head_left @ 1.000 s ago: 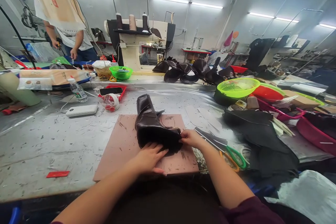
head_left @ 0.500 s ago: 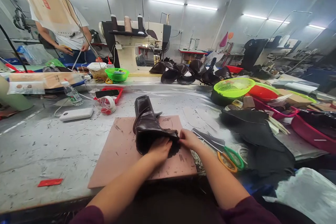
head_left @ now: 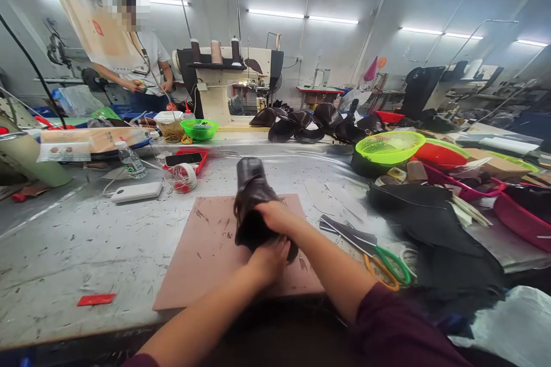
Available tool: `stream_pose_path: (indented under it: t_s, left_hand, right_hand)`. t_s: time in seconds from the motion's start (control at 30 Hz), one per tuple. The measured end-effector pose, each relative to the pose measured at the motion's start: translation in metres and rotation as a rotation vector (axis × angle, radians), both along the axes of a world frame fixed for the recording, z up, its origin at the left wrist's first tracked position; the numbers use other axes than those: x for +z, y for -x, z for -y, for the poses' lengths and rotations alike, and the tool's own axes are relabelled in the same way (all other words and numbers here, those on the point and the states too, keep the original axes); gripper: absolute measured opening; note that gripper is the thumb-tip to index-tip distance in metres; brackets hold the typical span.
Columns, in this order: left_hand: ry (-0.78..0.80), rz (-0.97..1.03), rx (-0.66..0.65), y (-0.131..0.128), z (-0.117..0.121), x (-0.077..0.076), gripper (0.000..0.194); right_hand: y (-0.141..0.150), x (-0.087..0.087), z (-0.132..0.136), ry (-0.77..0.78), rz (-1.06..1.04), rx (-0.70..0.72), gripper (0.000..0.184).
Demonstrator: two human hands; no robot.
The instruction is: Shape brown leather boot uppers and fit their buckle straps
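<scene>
A dark brown leather boot upper [head_left: 251, 175] lies on a pinkish board [head_left: 189, 264], its wide black opening facing me. My left hand [head_left: 270, 257] is closed on the near lower edge of that opening, fingertips partly hidden against the leather. Over the right side of the upper, my right hand [head_left: 278, 218] is closed with the thumb along the rim; its other fingers are out of sight behind the leather. To the right of the board lie scissors [head_left: 394, 264] with green and orange handles, partly under dark strips [head_left: 348, 232].
At left are a white power bank [head_left: 136, 192], a water bottle [head_left: 131, 160] and a red tray [head_left: 200, 161]. A sewing machine [head_left: 228, 89] stands behind, beside several dark leather pieces [head_left: 307, 126]. Baskets [head_left: 390, 146] and black material [head_left: 426, 218] crowd the right. A co-worker [head_left: 150, 63] stands far left.
My right hand has moved left and up, from the opening's right corner onto the upper's side. My left hand has come out of the opening to its lower edge. The upper has turned and narrowed.
</scene>
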State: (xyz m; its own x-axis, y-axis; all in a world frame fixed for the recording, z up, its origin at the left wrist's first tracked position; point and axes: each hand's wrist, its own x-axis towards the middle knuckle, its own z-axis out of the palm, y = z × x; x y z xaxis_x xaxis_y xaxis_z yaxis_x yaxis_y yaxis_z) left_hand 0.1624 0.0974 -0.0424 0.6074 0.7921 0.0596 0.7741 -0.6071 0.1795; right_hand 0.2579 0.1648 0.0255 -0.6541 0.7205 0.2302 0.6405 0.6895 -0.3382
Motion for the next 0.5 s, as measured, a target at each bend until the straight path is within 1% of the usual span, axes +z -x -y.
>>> stream_pose_path:
  t_s: [0.07, 0.1, 0.13, 0.17, 0.23, 0.27, 0.3, 0.33, 0.4, 0.43, 0.47, 0.5]
  left_hand:
    - [0.050, -0.068, -0.184, 0.024, 0.018, 0.002, 0.043]
    - [0.044, -0.089, -0.221, 0.033, 0.025, 0.004, 0.045]
    - [0.032, -0.111, -0.256, 0.040, 0.031, 0.006, 0.046]
    - [0.012, -0.128, -0.277, 0.043, 0.034, 0.009, 0.046]
    - [-0.046, -0.140, -0.301, 0.046, 0.036, 0.017, 0.040]
    - [-0.089, -0.143, -0.310, 0.046, 0.034, 0.021, 0.036]
    - [-0.146, -0.142, -0.307, 0.047, 0.030, 0.025, 0.034]
    - [-0.215, -0.141, -0.291, 0.048, 0.026, 0.028, 0.033]
    - [-0.362, -0.163, -0.236, 0.052, 0.019, 0.031, 0.035]
    - [-0.420, -0.181, -0.215, 0.055, 0.016, 0.030, 0.035]
    - [-0.463, -0.194, -0.198, 0.057, 0.014, 0.027, 0.034]
    - [-0.494, -0.199, -0.179, 0.058, 0.013, 0.024, 0.033]
  right_hand:
    - [-0.025, 0.013, -0.008, 0.040, -0.104, -0.065, 0.042]
    - [-0.038, 0.018, -0.007, 0.068, -0.147, -0.067, 0.041]
    - [-0.050, 0.022, -0.003, 0.129, -0.191, -0.044, 0.039]
    - [-0.060, 0.025, 0.004, 0.259, -0.240, 0.008, 0.035]
    - [-0.074, 0.026, 0.024, 0.598, -0.309, 0.088, 0.029]
    - [-0.079, 0.025, 0.035, 0.742, -0.321, 0.068, 0.028]
    - [-0.082, 0.022, 0.046, 0.809, -0.314, -0.018, 0.028]
    - [-0.083, 0.017, 0.055, 0.781, -0.279, -0.159, 0.028]
    - [-0.081, 0.004, 0.066, 0.581, -0.168, -0.459, 0.028]
    - [-0.077, -0.004, 0.069, 0.481, -0.108, -0.547, 0.028]
    - [-0.071, -0.012, 0.069, 0.409, -0.058, -0.584, 0.029]
    - [-0.064, -0.020, 0.069, 0.364, -0.033, -0.590, 0.030]
